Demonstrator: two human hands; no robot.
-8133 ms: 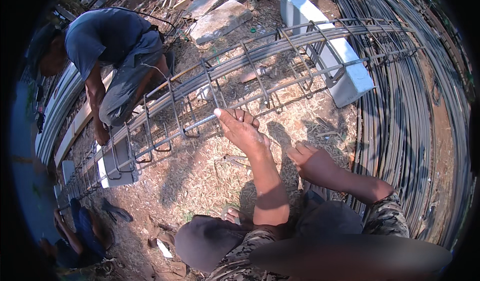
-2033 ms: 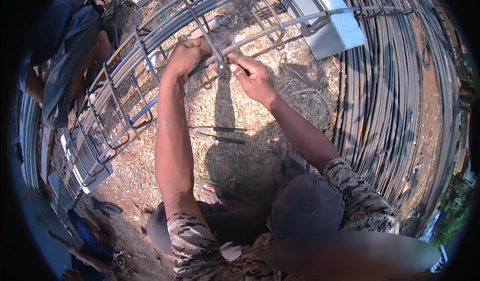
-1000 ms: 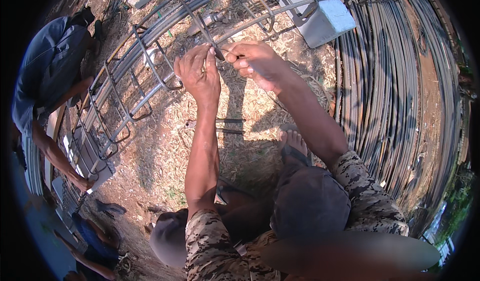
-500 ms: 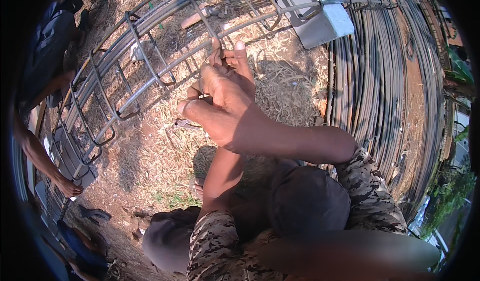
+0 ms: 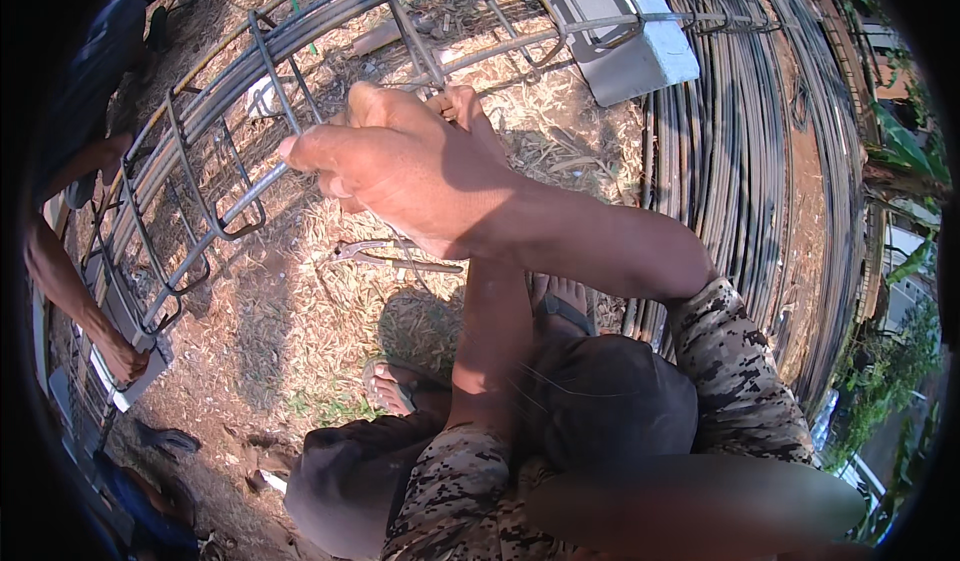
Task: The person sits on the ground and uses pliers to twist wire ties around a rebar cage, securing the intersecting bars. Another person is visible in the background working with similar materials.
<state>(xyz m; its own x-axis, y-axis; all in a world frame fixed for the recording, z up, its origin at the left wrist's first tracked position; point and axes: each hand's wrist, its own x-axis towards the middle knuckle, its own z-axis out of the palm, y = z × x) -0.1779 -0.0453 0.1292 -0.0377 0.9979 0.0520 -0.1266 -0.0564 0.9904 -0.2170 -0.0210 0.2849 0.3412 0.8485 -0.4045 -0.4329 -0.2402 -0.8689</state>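
Steel rebar cage (image 5: 402,21), partly behind right fingers (image 5: 340,184)

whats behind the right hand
Part of the left hand shows above, close to the steel cage, and the left forearm below. The right hand covers the rest and part of the cage; anything the left hand holds is hidden.

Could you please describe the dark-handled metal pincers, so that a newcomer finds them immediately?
Find the long cage of grey steel rods at upper left. Below it in the picture, under the bare right hand, is straw-littered brown ground. There lie the pincers, head leftward, the only two-handled tool visible.
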